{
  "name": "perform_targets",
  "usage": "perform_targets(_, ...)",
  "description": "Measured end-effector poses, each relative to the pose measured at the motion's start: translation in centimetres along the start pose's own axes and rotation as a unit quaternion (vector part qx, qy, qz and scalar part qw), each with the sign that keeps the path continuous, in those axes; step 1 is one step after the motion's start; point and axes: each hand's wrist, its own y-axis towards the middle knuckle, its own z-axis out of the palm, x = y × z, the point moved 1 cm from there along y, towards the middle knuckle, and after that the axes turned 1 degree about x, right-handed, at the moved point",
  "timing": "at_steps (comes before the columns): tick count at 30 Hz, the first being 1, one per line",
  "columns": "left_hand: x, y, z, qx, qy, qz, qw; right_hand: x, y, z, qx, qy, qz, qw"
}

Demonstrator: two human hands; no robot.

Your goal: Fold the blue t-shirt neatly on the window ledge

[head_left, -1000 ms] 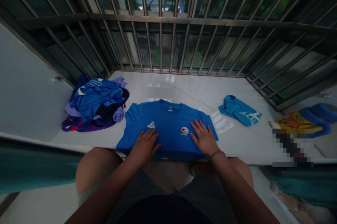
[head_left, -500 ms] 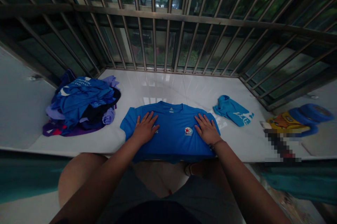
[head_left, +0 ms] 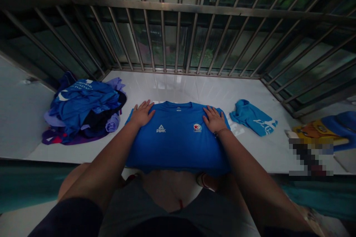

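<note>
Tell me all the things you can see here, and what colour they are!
blue T-shirt: 1, bright blue with small white logos, spread flat at the front middle of the ledge
pile of clothes: 1 heap, blue, purple and dark pieces, back left of the ledge
crumpled shirt: 1, light blue with white print, right of the blue T-shirt
ledge: 1, glossy white, under all the clothes
window bars: many, grey metal, behind the ledge
cartoon picture: 1, yellow and blue, far right edge
left hand: 1, flat on the T-shirt's left shoulder
right hand: 1, flat on the T-shirt's right shoulder
</note>
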Motion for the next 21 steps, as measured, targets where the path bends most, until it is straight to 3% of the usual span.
perform_targets(3,0.1,0.6,-0.1,-0.034,-0.005,-0.012,0.999,0.0,0.8,-0.3,-0.007,0.019,0.001,1.0)
perform_targets(7,-0.6,0.2,-0.5,-0.142,0.005,-0.131,0.981,0.2,1.0,-0.6,-0.013,0.033,0.008,0.999)
perform_targets(9,-0.7,-0.9,-0.7,-0.161,0.011,-0.175,0.971,0.3,0.9,-0.6,-0.016,0.034,0.012,0.999)
perform_targets(17,3.2,-9.3,-0.8,-0.085,0.089,-0.212,0.969,-0.1,1.1,0.1,-0.033,0.04,0.01,0.999)
perform_targets(21,3.4,-11.5,-0.9,-0.024,0.131,-0.154,0.979,-0.5,1.5,0.7,-0.042,0.041,0.004,0.998)
